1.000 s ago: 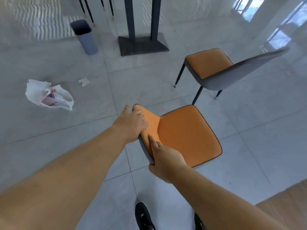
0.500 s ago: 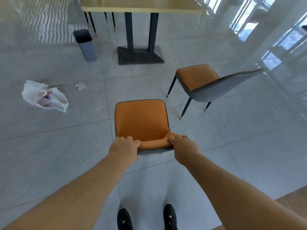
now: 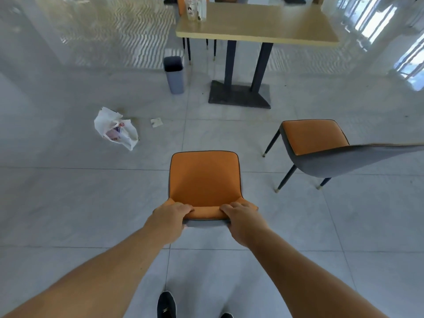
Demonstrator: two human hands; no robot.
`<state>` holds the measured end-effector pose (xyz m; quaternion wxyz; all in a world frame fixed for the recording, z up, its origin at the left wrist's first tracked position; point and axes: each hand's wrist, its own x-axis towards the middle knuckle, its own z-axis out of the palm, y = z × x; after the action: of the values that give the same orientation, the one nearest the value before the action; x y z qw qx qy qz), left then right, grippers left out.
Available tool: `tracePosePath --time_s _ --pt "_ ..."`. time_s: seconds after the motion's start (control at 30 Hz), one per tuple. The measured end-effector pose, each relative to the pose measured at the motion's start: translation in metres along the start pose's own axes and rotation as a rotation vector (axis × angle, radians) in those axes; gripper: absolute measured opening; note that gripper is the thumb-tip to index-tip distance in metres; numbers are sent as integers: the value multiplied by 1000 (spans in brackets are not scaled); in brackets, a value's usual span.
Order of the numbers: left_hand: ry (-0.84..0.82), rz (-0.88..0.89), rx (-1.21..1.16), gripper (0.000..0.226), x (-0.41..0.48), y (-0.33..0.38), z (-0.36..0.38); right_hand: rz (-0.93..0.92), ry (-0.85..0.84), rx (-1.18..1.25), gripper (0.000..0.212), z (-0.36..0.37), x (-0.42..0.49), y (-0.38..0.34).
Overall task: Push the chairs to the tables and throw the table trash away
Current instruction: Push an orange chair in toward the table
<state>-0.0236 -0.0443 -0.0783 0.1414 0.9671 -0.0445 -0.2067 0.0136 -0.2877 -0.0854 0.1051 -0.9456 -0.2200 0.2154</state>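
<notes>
I have swung the chair (image 3: 205, 177) round since a second ago: its seat pointed off to the right then, and now it points straight up the frame at the table (image 3: 257, 24), so it is lined up and only the push is left, I judge. My left hand (image 3: 171, 216) and right hand (image 3: 243, 218) are both closed over the top edge of the backrest, fingers curled onto the orange side.

The table stands at the upper middle, well apart from the chair, with bare floor (image 3: 57, 203) between. Its dark base (image 3: 239, 96) lies slightly right of my line. The second chair (image 3: 321, 148) sits at the right, near my path, so I would keep left of its legs. The bin (image 3: 174, 74) is beside the table's left end; a plastic bag (image 3: 115, 129) and a paper scrap (image 3: 156, 122) lie on the floor at the left, out of the way.
</notes>
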Motion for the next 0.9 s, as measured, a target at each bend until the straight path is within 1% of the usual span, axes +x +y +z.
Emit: tracePosePath --time_s 0.17,0.3,0.47,0.73,0.9 --pt "30 5 -63 45 43 -13 -19 17 8 -25 32 -22 46 11" --pt "34 29 -61 48 93 -32 -40 38 10 -43 32 -41 92 18" --pt "54 51 -53 47 163 -61 -76 88 16 -18 36 -70 156 19" --pt "19 88 -29 47 279 -98 -136 105 18 -29 32 -122 266 36" --pt "-16 80 -39 47 362 -101 -175 120 20 -23 33 -161 338 71"
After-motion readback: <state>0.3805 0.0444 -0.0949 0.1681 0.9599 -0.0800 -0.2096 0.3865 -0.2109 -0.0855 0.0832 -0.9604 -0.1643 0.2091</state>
